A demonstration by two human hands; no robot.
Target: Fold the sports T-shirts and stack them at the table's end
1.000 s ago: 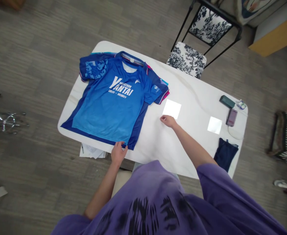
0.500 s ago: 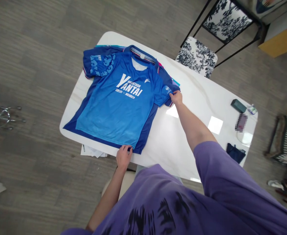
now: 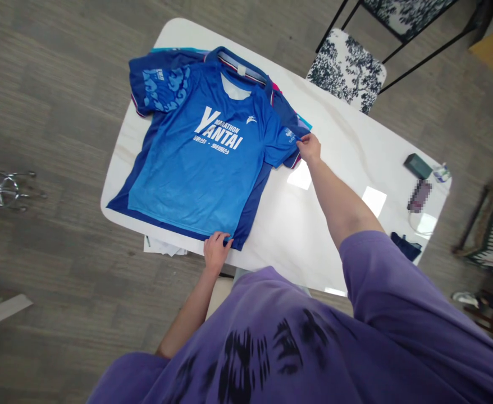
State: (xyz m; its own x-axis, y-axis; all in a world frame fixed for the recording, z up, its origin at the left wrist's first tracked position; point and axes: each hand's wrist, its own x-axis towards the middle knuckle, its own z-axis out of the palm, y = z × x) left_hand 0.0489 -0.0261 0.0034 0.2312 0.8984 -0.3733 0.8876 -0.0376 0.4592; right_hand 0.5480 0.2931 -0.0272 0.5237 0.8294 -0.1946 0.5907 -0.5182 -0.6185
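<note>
A blue T-shirt (image 3: pixel 191 185) with white lettering lies spread face up on top of a dark blue collared shirt (image 3: pixel 255 207), whose collar, sleeve and side edges show around it. At the bottom hem, my left hand (image 3: pixel 216 251) has its fingers closed on the T-shirt's corner nearest me. My right hand (image 3: pixel 309 148) pinches the end of the T-shirt's sleeve on the right, arm stretched out. Light blue and pink cloth edges peek out beneath the collared shirt; what they belong to is mostly hidden.
Both shirts rest on a white marble-look table (image 3: pixel 305 224). Toward its right end are a dark green box (image 3: pixel 418 166), a blurred-out phone-like item (image 3: pixel 419 196) and a dark pouch (image 3: pixel 405 246). A patterned chair (image 3: pixel 343 70) stands against the far edge. Papers (image 3: pixel 162 246) stick out below the near edge.
The camera view has shifted, so the table sits higher in the picture. Both hands keep their hold on the T-shirt's hem corner and sleeve; the shirts lie much as before.
</note>
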